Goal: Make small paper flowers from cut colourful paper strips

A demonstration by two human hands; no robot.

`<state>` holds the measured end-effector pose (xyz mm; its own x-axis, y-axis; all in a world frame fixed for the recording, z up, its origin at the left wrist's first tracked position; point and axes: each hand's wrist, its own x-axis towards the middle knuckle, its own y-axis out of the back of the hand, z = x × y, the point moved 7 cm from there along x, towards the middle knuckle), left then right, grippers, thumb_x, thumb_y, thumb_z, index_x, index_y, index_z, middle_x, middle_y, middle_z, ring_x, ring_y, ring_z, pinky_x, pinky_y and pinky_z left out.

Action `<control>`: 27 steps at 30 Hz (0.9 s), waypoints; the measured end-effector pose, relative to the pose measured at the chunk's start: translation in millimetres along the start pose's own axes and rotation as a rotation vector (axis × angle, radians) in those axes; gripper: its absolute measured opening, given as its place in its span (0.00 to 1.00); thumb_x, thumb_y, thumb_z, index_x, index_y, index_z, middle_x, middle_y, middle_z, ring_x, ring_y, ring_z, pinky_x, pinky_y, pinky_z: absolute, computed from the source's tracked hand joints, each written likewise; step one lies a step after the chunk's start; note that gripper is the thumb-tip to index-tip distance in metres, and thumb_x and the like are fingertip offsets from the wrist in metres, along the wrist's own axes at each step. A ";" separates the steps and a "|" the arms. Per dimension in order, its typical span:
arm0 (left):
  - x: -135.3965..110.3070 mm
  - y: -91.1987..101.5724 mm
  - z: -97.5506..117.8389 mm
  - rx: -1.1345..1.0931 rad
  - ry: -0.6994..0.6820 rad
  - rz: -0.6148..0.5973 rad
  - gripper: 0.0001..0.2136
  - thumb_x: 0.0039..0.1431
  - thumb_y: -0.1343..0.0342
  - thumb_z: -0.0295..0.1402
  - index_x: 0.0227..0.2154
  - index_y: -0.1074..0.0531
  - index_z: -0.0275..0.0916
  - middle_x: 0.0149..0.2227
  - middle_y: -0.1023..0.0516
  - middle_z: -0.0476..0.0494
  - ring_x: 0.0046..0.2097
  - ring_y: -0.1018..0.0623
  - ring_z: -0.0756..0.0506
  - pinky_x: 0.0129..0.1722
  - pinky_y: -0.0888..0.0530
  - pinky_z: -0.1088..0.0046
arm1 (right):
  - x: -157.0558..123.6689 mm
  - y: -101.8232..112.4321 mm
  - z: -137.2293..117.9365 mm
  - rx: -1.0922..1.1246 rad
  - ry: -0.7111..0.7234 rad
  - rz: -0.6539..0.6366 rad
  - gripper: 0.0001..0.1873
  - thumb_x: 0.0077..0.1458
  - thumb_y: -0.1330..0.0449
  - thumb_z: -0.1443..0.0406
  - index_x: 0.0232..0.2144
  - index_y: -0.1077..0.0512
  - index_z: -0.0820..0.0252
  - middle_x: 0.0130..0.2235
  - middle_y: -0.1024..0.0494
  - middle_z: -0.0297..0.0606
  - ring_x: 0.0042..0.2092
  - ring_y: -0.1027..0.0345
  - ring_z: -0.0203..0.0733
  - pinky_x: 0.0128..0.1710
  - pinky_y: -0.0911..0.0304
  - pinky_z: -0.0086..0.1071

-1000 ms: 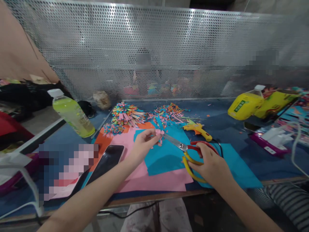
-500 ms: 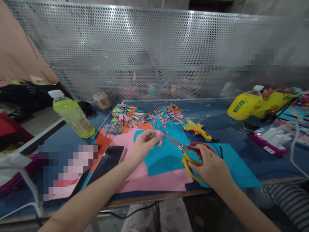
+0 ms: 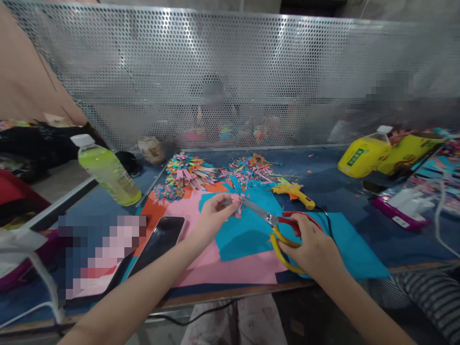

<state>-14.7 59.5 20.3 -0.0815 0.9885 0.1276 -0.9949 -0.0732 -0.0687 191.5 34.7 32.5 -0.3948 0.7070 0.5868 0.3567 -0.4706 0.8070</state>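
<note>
Between the fingertips of my left hand (image 3: 218, 211) is a small pink paper piece (image 3: 236, 200) with cut strips. My right hand (image 3: 312, 243) grips scissors (image 3: 271, 220) with red and yellow handles; their blade tips meet the pink piece. Below both hands lie a blue paper sheet (image 3: 247, 239) and a pink paper sheet (image 3: 237, 270). Beyond my left hand is a pile of multicoloured fringed paper (image 3: 187, 170), with a smaller curled cluster (image 3: 168, 192) beside it. Loose paper strips (image 3: 251, 170) are heaped further back.
A yellow glue gun (image 3: 294, 191) lies right of the strips. A phone (image 3: 158, 244) rests left of my forearm. A green drink bottle (image 3: 108, 170) stands at left, a yellow bottle (image 3: 364, 155) at right. Behind them rises a perforated metal panel (image 3: 143, 72).
The scissors and my right hand have shifted very slightly left, the blades now nearer to closed at the pink paper piece. My left hand stays in place.
</note>
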 end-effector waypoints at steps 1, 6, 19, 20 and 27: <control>0.1 -0.2 -0.1 -0.002 -0.003 -0.005 0.09 0.47 0.43 0.37 0.27 0.32 0.36 0.26 0.26 0.48 0.24 0.28 0.53 0.22 0.35 0.79 | -0.3 0.7 0.1 -0.007 0.002 0.014 0.23 0.44 0.44 0.55 0.41 0.40 0.62 0.36 0.26 0.43 0.36 0.30 0.46 0.28 0.34 0.33; 0.4 1.6 0.2 -0.004 -0.021 0.022 0.09 0.46 0.42 0.37 0.26 0.32 0.36 0.23 0.29 0.51 0.23 0.28 0.53 0.21 0.36 0.80 | -1.0 3.7 4.1 -0.024 -0.027 0.067 0.26 0.43 0.43 0.53 0.41 0.40 0.63 0.37 0.26 0.45 0.37 0.30 0.47 0.29 0.35 0.33; -0.9 -0.8 0.7 0.007 -0.019 -0.008 0.08 0.48 0.43 0.36 0.28 0.32 0.36 0.25 0.26 0.48 0.24 0.28 0.53 0.21 0.36 0.79 | -1.5 4.5 -2.4 -0.074 0.016 0.069 0.25 0.44 0.44 0.53 0.40 0.39 0.65 0.36 0.26 0.45 0.36 0.30 0.45 0.29 0.34 0.31; -0.8 -0.8 0.6 0.007 -0.020 -0.007 0.08 0.48 0.43 0.36 0.28 0.32 0.36 0.25 0.26 0.48 0.24 0.28 0.53 0.21 0.36 0.80 | -1.5 4.7 -3.1 -0.077 0.020 0.070 0.25 0.44 0.43 0.53 0.40 0.39 0.65 0.35 0.26 0.45 0.36 0.30 0.45 0.29 0.35 0.31; -0.6 -1.2 -0.4 -0.009 -0.015 0.000 0.08 0.47 0.42 0.35 0.27 0.32 0.36 0.25 0.27 0.50 0.23 0.28 0.54 0.22 0.35 0.80 | -2.5 3.2 -5.2 -0.107 0.020 0.073 0.25 0.44 0.43 0.51 0.38 0.37 0.65 0.29 0.26 0.40 0.30 0.30 0.41 0.23 0.39 0.28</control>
<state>-13.4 59.1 19.9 -0.0827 0.9864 0.1422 -0.9943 -0.0722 -0.0780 189.2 28.7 33.9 -0.3882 0.6588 0.6444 0.2934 -0.5745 0.7641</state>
